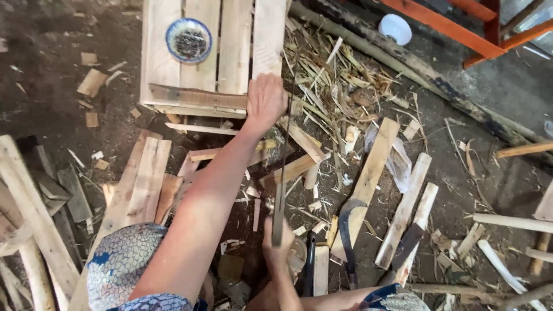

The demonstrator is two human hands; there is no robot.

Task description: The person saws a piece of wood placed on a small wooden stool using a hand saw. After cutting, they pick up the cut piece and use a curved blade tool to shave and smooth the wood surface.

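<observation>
My left hand (266,101) reaches forward and grips the near right corner of a pale wooden slatted crate (167,75) on the ground. My right hand (277,246) is close to my body, closed around the handle of a hand saw (283,167). The saw's thin blade is seen edge-on. It runs up from my right hand past my left hand, along the crate's right side. A small blue-and-white bowl (189,39) with dark contents sits on top of the crate's slats.
Wood offcuts and planks (368,173) litter the dirt floor all around. A curved sickle (348,227) lies to the right of my right hand. A pile of straw-like shavings (334,80), a long pole (415,69), a white bowl (395,29) and an orange frame (455,26) lie beyond.
</observation>
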